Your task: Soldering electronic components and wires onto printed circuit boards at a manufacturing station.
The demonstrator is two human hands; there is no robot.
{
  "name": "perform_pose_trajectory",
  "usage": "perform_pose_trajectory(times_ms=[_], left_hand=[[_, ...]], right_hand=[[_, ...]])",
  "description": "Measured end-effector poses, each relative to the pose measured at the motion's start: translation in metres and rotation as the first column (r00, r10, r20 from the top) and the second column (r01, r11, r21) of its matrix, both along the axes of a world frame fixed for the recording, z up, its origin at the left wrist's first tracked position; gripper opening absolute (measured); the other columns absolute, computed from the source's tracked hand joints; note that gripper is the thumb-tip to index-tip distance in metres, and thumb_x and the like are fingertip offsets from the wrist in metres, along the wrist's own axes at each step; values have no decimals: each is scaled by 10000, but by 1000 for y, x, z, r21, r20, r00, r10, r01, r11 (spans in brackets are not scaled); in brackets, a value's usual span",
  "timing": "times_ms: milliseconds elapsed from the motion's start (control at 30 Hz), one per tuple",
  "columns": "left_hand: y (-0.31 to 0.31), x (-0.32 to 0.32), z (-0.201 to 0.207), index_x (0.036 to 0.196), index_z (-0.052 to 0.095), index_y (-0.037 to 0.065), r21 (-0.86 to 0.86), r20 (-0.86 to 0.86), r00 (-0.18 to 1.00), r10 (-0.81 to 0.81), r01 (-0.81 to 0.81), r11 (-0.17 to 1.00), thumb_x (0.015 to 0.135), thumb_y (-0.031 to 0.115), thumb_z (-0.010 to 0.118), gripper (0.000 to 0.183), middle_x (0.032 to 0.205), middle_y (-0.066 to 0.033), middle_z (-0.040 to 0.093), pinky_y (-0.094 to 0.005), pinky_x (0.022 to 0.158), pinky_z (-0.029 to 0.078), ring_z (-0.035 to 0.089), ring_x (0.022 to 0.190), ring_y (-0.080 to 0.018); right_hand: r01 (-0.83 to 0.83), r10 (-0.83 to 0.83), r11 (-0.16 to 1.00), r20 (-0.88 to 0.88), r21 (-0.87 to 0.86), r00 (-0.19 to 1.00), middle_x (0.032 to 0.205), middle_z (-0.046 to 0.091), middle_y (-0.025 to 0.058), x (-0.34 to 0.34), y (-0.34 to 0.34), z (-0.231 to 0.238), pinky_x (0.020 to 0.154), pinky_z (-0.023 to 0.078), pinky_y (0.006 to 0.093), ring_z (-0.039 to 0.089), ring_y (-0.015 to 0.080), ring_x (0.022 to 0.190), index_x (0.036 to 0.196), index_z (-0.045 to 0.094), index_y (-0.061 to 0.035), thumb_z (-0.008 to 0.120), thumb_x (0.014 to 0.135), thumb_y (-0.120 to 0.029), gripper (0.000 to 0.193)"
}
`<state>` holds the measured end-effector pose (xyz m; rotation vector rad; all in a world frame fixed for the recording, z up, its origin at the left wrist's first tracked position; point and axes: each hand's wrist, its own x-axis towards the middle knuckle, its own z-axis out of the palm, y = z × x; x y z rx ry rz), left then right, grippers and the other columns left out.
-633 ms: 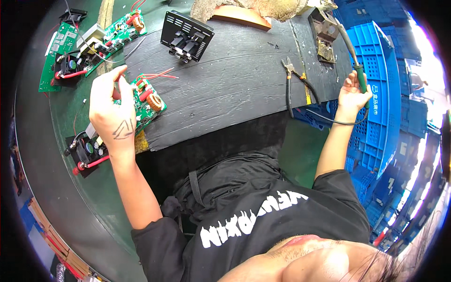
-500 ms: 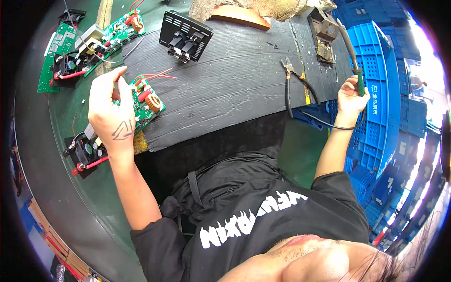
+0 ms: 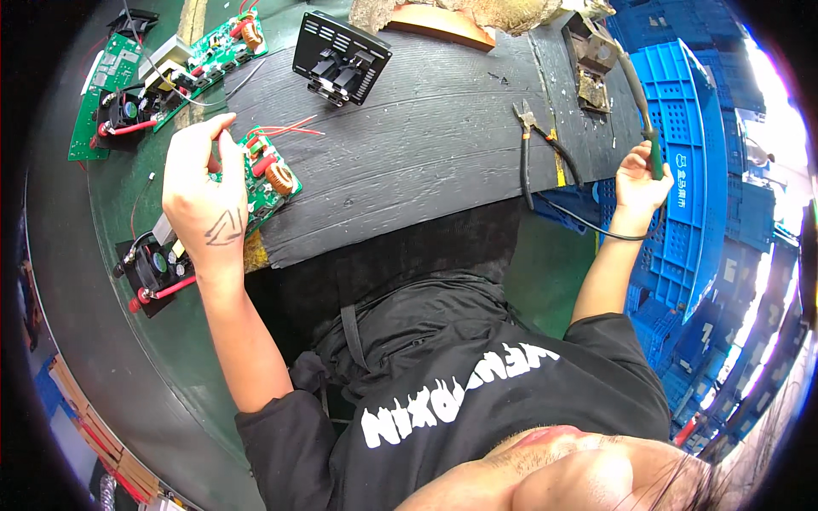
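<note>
My left hand [image 3: 203,189] hovers over the left end of the black bench, its fingers curled and thumb and forefinger bent toward each other. Whatever is between them, if anything, is too small to make out. Partly beneath it lies a green circuit board [image 3: 274,189] with a copper coil and red wires; a black fan [image 3: 152,266] sits at its nearer end. Out to the right, my right hand [image 3: 641,177] is closed around the green handle of a soldering iron [image 3: 654,152]. The iron's grey shaft points away, beside a rusty metal stand [image 3: 594,72]. Its dark cord hangs below the hand.
Cutting pliers [image 3: 530,140] with black handles lie near the bench's front edge. A black vented panel [image 3: 339,58] stands farther back. More circuit boards [image 3: 200,72] occupy the far left, crossed by a thin grey wire. Blue plastic crates [image 3: 673,187] are stacked at the right.
The view has shifted slightly. My left hand stays over the board with its fingers curled, and my right hand keeps its hold on the soldering iron beside the stand.
</note>
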<state>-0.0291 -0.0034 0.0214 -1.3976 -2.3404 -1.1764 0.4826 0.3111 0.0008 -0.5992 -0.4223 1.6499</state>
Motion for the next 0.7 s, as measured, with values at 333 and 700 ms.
perform_pose_trajectory(times_ms=[333, 700], left_hand=[[1, 2, 1, 1086, 757, 40, -3, -11, 1000, 3, -3, 1000, 920, 4, 695, 181, 948, -57, 703, -288, 651, 497, 572, 653, -128], [0, 2, 0, 1105, 760, 50, -10, 5, 999, 42, -42, 999, 921, 8, 700, 199, 949, -36, 706, -283, 663, 497, 564, 655, -111]], right_hand=[[41, -58, 998, 420, 50, 906, 1016, 768, 252, 45, -26, -19, 621, 565, 374, 738, 331, 777, 1189, 710, -13, 381, 1033, -355, 500], [132, -132, 991, 520, 37, 844, 966, 766, 276, 29, -19, -29, 597, 586, 378, 757, 333, 745, 1190, 686, -10, 420, 1018, -319, 443]])
